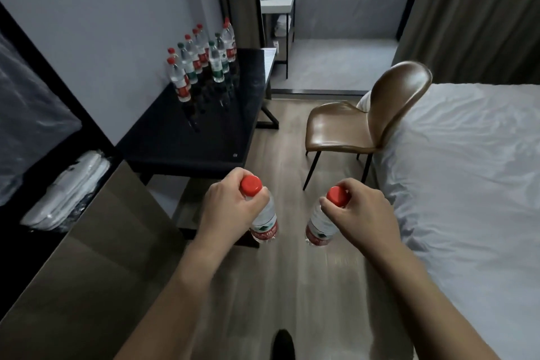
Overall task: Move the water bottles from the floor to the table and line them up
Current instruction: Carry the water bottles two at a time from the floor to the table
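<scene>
On the glossy black worktop (187, 137) we already have a cluster of clear plastic bottles (201, 58) standing. Our left hand (230, 207) grips one red-capped clear bottle (264, 222), our right hand (362, 213) another (320, 228), both carried above the floor, not yet placed.

We cannot read any text. The red paper labels on the two clear plastic bottles with red caps (264, 221) (320, 226) carry white marks, too blurred to read.
</scene>
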